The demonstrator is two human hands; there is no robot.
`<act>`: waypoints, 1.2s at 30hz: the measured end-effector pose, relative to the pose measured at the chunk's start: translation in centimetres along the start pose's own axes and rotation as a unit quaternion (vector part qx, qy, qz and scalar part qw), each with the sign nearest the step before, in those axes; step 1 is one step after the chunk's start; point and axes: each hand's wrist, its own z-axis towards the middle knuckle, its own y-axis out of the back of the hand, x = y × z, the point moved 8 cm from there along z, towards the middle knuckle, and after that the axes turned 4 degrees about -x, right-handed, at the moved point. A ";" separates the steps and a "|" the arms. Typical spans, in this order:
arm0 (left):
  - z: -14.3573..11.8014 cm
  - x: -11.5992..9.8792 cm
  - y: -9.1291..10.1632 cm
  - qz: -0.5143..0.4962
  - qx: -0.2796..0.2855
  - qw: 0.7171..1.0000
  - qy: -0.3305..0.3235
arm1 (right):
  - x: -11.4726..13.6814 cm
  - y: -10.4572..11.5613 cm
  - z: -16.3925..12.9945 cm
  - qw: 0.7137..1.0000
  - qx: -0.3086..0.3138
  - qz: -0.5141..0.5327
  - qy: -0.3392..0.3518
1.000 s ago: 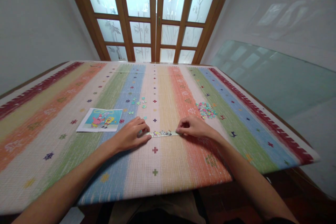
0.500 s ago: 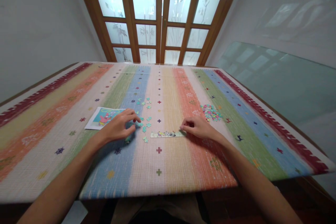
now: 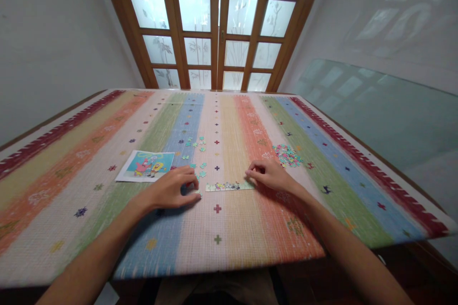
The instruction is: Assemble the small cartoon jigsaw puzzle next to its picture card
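A short strip of joined puzzle pieces [image 3: 229, 186] lies on the striped tablecloth [image 3: 229, 238] in front of me. My right hand [image 3: 269, 174] rests at the strip's right end, its curled fingertips pinching that end. My left hand [image 3: 171, 189] lies just left of the strip, fingers bent down over a loose puzzle piece [image 3: 198, 194] that peeks out beside the fingertips. A few teal pieces [image 3: 201, 168] lie just beyond my left hand.
A cartoon reference picture [image 3: 146, 166] lies at the left. More loose teal pieces [image 3: 196, 142] sit further back, and a heap of mixed pieces [image 3: 286, 155] lies to the right. Glazed wooden doors [image 3: 218, 24] stand behind the table; a glass sheet [image 3: 379, 109] leans at the right.
My left hand went from the strip's left end out to the loose teal pieces, then came back down beside the strip. The right hand stayed at the strip's right end.
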 end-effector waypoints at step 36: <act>-1.6 6.3 3.2 0.180 -0.109 0.977 0.029 | 0.2 -0.2 -0.3 1.000 -0.005 0.014 0.013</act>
